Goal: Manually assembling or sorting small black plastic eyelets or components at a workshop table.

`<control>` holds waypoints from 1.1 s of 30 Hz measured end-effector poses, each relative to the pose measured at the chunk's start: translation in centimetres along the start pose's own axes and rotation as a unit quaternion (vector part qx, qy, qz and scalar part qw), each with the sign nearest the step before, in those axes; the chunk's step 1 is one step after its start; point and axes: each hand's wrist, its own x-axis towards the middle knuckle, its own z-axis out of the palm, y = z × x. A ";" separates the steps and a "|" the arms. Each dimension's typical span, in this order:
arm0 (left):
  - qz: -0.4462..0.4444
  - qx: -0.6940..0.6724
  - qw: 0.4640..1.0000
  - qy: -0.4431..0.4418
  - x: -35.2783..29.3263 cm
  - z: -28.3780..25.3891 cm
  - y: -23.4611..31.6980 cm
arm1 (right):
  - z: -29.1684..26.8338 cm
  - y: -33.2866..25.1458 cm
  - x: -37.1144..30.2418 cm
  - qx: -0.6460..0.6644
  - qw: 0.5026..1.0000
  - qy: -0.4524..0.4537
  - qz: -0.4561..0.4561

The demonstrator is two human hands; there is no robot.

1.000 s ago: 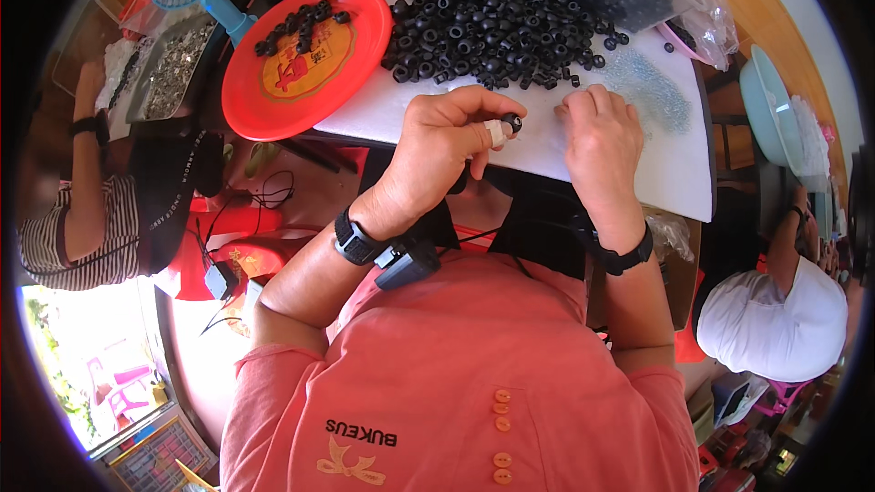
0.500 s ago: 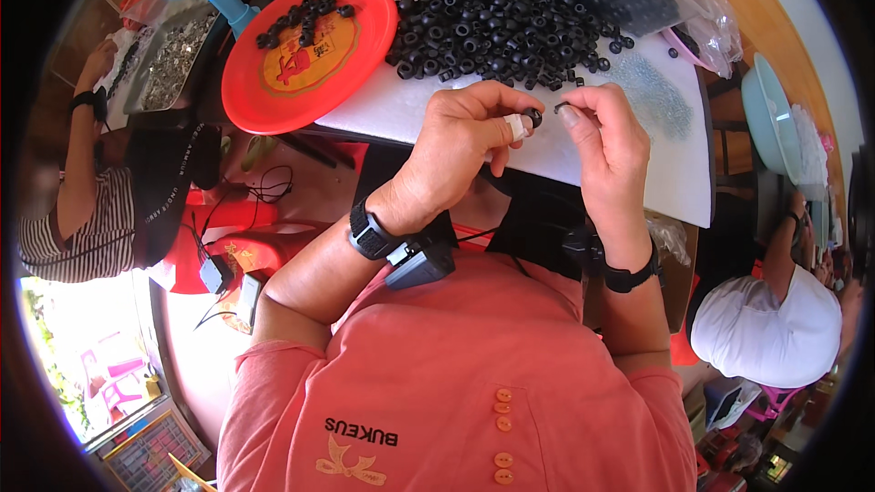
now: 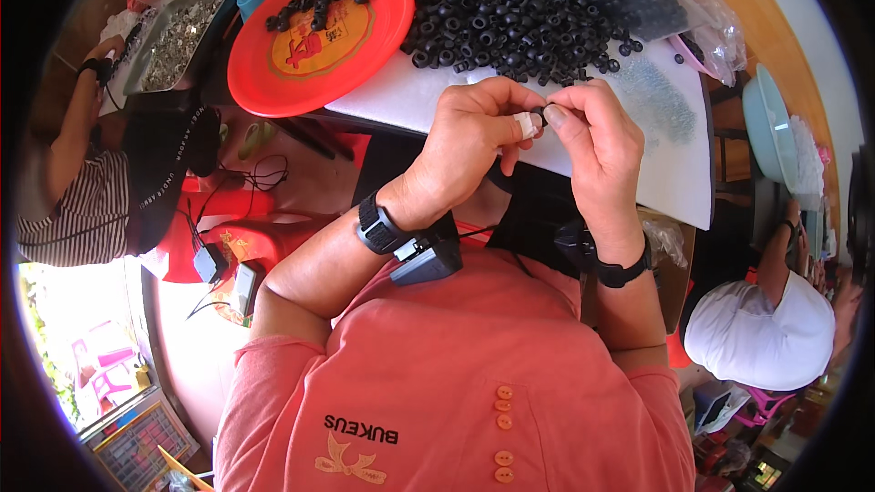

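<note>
Small, rounded black piece (image 3: 544, 116) in tight pinch of white-taped left hand (image 3: 474, 130) and right hand (image 3: 602, 134)

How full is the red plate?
Partly full: the red plate holds some black pieces near its far side; the rest is bare.

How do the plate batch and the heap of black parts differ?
Count: the plate batch is few; the heap is many.
Layout: the plate batch is loosely spread; the heap is piled up.
Surface: the plate batch sits on the red plate; the heap, on the white sheet.
Shared: both black, rounded pieces.
</note>
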 end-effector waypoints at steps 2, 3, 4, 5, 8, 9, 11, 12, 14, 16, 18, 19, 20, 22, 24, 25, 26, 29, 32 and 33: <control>-0.001 0.008 1.000 0.006 -0.1 0.0 -0.1 | 0.6 0.2 -0.4 0.025 1.000 0.008 0.007; -0.002 0.007 1.000 0.006 -0.1 0.1 -0.1 | 0.9 0.5 -0.8 0.080 0.996 0.022 0.045; 0.000 0.020 1.000 0.008 -0.1 0.1 0.0 | 1.2 0.7 -1.0 0.134 0.987 0.036 0.083; 0.001 0.033 0.999 0.009 -0.1 0.1 0.1 | 1.2 0.8 -1.2 0.134 0.987 0.036 0.083; 0.009 0.040 0.999 0.013 -0.1 0.2 0.0 | 1.2 0.9 -1.3 0.119 0.990 0.045 0.062; 0.009 0.040 0.999 0.013 -0.2 0.2 0.0 | 1.0 0.7 -1.3 0.078 0.996 0.035 0.038; -0.005 0.050 0.999 0.013 -0.3 0.1 0.2 | 0.6 0.4 -1.2 0.036 0.999 0.025 0.014; -0.005 0.050 0.999 0.013 -0.3 0.1 0.2 | 0.4 0.4 -1.3 0.031 0.999 0.021 0.006; -0.008 0.059 0.998 0.010 -0.2 0.1 0.3 | 0.1 0.5 -1.1 0.027 0.999 0.017 -0.001; -0.008 0.059 0.998 0.008 -0.2 0.1 0.3 | -0.4 0.5 -0.9 0.023 1.000 -0.008 -0.010; -0.008 0.059 0.998 0.006 -0.2 0.1 0.3 | -0.7 0.5 -0.6 0.021 0.999 -0.019 -0.015; -0.007 0.066 0.998 0.007 -0.2 0.1 0.3 | -0.8 0.5 -0.5 0.019 0.999 -0.030 -0.021; -0.005 0.074 0.997 0.008 -0.2 0.1 0.2 | -0.9 0.6 -0.5 0.019 0.999 -0.030 -0.020; -0.006 0.076 0.997 0.008 -0.3 0.2 0.3 | -1.0 0.7 -0.4 -0.036 0.997 -0.035 -0.053; -0.007 0.078 0.997 0.009 -0.4 0.3 0.4 | -1.0 0.5 -0.2 -0.062 0.995 -0.034 -0.072; -0.004 0.086 0.996 0.014 -0.4 0.4 0.3 | -1.0 0.5 -0.2 -0.088 0.991 -0.032 -0.091; -0.002 0.094 0.995 0.018 -0.4 0.4 0.3 | -1.1 0.3 -0.1 -0.088 0.991 -0.032 -0.091; -0.016 0.101 0.994 0.039 -0.6 0.7 0.5 | -0.9 0.2 -0.1 -0.040 0.997 -0.055 -0.025; -0.010 0.083 0.995 0.048 -0.5 0.8 0.1 | -0.5 0.6 -0.3 -0.066 0.995 -0.047 -0.061; -0.010 0.083 0.995 0.047 -0.5 0.8 0.1 | -0.4 0.6 -0.1 -0.095 0.989 -0.042 -0.102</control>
